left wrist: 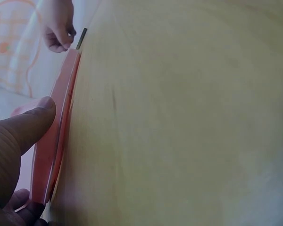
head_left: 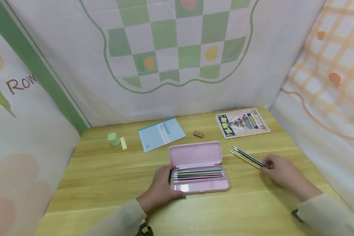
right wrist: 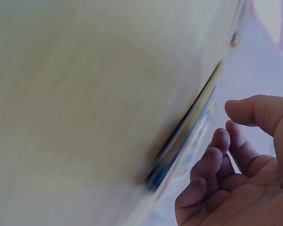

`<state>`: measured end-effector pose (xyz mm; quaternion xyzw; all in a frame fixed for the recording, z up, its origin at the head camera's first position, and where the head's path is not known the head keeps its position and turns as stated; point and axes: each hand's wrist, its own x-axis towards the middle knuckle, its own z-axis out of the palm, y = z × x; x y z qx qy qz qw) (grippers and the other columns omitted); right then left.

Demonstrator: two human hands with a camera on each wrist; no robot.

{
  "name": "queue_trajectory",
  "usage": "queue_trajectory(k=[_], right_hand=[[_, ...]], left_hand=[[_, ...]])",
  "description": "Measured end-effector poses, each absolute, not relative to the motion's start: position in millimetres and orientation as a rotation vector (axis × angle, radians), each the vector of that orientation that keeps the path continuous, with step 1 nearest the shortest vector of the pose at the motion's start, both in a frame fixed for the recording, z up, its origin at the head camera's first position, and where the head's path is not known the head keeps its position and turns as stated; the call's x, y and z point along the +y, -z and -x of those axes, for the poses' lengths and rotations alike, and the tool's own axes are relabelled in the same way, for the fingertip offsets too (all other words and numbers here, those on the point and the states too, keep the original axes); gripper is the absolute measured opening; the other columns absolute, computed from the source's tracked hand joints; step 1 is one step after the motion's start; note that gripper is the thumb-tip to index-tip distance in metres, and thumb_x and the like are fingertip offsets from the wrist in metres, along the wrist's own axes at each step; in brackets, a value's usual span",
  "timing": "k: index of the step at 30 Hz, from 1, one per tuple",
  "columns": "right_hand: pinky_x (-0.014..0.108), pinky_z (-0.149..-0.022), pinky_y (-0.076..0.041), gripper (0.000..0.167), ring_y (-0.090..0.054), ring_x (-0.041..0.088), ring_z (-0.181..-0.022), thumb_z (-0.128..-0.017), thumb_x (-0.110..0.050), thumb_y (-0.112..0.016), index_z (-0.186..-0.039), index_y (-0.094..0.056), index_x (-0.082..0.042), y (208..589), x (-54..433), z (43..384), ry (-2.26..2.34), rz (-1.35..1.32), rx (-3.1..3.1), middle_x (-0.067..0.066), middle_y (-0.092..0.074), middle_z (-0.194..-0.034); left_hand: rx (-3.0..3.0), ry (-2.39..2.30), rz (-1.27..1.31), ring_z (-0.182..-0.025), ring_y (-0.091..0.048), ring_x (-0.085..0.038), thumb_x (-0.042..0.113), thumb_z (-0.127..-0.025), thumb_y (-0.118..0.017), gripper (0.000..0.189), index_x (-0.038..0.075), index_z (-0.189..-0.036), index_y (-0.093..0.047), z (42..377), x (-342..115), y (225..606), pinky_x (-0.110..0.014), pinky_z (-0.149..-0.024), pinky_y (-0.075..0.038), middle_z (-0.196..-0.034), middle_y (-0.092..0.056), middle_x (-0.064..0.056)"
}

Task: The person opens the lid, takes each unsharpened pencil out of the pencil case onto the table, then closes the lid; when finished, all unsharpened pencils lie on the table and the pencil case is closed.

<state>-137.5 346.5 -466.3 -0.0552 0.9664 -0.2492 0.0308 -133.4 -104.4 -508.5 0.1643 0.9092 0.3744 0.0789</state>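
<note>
A pink pencil case (head_left: 219, 187) lies with its lid raised, and several pencils (head_left: 199, 173) fill its long rear compartment. My left hand (head_left: 162, 186) grips the case's left end, thumb along the front side and fingers round the back corner; the left wrist view shows the thumb (left wrist: 35, 117) against its side. To the right, dark pencils (head_left: 247, 155) and a gold-coloured pencil (head_left: 245, 160) lie on the table. My right hand (head_left: 283, 172) is at their near ends, fingers loosely bent. In the right wrist view, thumb and fingertips stand apart, beside the blurred pencils (right wrist: 188, 122).
Behind the case lie a light blue notebook (head_left: 162, 134), a small brown-and-dark block (head_left: 198, 134) and an illustrated booklet (head_left: 242, 123). A green spool-shaped object (head_left: 113, 139) and a pale yellow strip (head_left: 123, 143) are at the left. Printed cloth (head_left: 188, 95) hangs round the wooden table (head_left: 106, 183).
</note>
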Motion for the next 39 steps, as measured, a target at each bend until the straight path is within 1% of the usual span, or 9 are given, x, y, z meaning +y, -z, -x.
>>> queue_trajectory(k=[4, 7, 10, 14, 18, 20, 25, 31, 39], right_hand=[[0.04, -0.07, -0.056, 0.013, -0.06, 0.016, -0.078, -0.089, -0.017, -0.078, -0.094, -0.069, -0.009, 457.5, 309.9, 128.2, 0.809, 0.27, 2.934, -0.001, -0.066, -0.086], [0.03, -0.067, -0.053, 0.014, -0.057, 0.011, -0.077, -0.089, -0.019, -0.08, -0.094, -0.068, -0.013, 449.1, 277.7, 121.3, 0.855, 0.353, 2.865, -0.005, -0.063, -0.084], [0.027, -0.067, -0.053, 0.013, -0.057, 0.008, -0.078, -0.088, -0.019, -0.081, -0.093, -0.068, -0.017, 442.7, 249.6, 118.7, 0.912, 0.481, 2.818, -0.009, -0.063, -0.085], [0.03, -0.073, -0.056, 0.013, -0.061, 0.01, -0.083, -0.086, -0.015, -0.081, -0.094, -0.071, -0.016, 442.3, 224.0, 124.0, 0.945, 0.673, 2.813, -0.009, -0.066, -0.089], [0.031, -0.073, -0.056, 0.015, -0.062, 0.014, -0.082, -0.084, -0.012, -0.082, -0.096, -0.072, -0.012, 451.7, 209.5, 131.3, 0.866, 0.765, 2.87, -0.005, -0.067, -0.089], [0.035, -0.074, -0.057, 0.016, -0.063, 0.015, -0.083, -0.084, -0.012, -0.081, -0.098, -0.073, -0.011, 456.8, 205.1, 133.4, 0.806, 0.794, 2.892, -0.003, -0.067, -0.09], [0.046, -0.085, -0.059, 0.017, -0.066, 0.02, -0.092, -0.087, -0.012, -0.079, -0.103, -0.074, -0.01, 463.1, 198.2, 134.0, 0.678, 0.791, 2.919, 0.0, -0.07, -0.097], [0.044, -0.085, -0.059, 0.017, -0.065, 0.017, -0.089, -0.087, -0.008, -0.079, -0.103, -0.075, -0.01, 463.5, 194.6, 137.2, 0.643, 0.727, 2.894, -0.001, -0.069, -0.095], [0.042, -0.083, -0.059, 0.015, -0.063, 0.015, -0.086, -0.087, -0.007, -0.079, -0.101, -0.075, -0.01, 462.6, 194.3, 139.8, 0.654, 0.729, 2.871, -0.002, -0.068, -0.092]], left_hand=[[2.724, -1.11, -0.496, -0.145, -0.035, -0.034, 0.053, -0.059, -0.097, 0.12, 0.009, -0.155, -0.04, 134.0, -104.1, 509.3, -0.053, -0.122, -0.03, -0.156, -0.045, -0.011], [2.72, -1.105, -0.488, -0.145, -0.035, -0.033, 0.054, -0.06, -0.097, 0.12, 0.01, -0.155, -0.04, 134.2, -104.2, 509.2, -0.052, -0.123, -0.029, -0.157, -0.045, -0.01], [2.718, -1.104, -0.482, -0.146, -0.034, -0.033, 0.054, -0.06, -0.097, 0.12, 0.01, -0.156, -0.04, 134.3, -104.5, 509.2, -0.052, -0.123, -0.029, -0.157, -0.045, -0.01], [2.729, -1.108, -0.482, -0.145, -0.035, -0.034, 0.053, -0.06, -0.098, 0.12, 0.008, -0.155, -0.04, 134.6, -104.8, 509.3, -0.053, -0.122, -0.029, -0.156, -0.045, -0.012], [2.732, -1.121, -0.497, -0.144, -0.036, -0.036, 0.053, -0.058, -0.098, 0.121, 0.006, -0.154, -0.041, 134.7, -104.7, 511.1, -0.055, -0.122, -0.029, -0.155, -0.047, -0.013], [2.731, -1.116, -0.5, -0.144, -0.036, -0.036, 0.054, -0.058, -0.098, 0.121, 0.007, -0.154, -0.041, 134.8, -104.6, 512.6, -0.055, -0.122, -0.029, -0.155, -0.046, -0.013], [2.73, -1.1, -0.489, -0.145, -0.035, -0.034, 0.056, -0.059, -0.097, 0.122, 0.008, -0.156, -0.04, 134.9, -104.4, 514.2, -0.053, -0.122, -0.029, -0.157, -0.044, -0.011], [2.722, -1.102, -0.484, -0.145, -0.034, -0.035, 0.058, -0.059, -0.096, 0.123, 0.008, -0.156, -0.039, 134.0, -104.4, 512.5, -0.054, -0.122, -0.029, -0.158, -0.044, -0.012], [2.728, -1.093, -0.491, -0.145, -0.034, -0.034, 0.057, -0.06, -0.096, 0.122, 0.009, -0.156, -0.039, 133.9, -104.6, 512.2, -0.054, -0.122, -0.029, -0.157, -0.044, -0.011]])
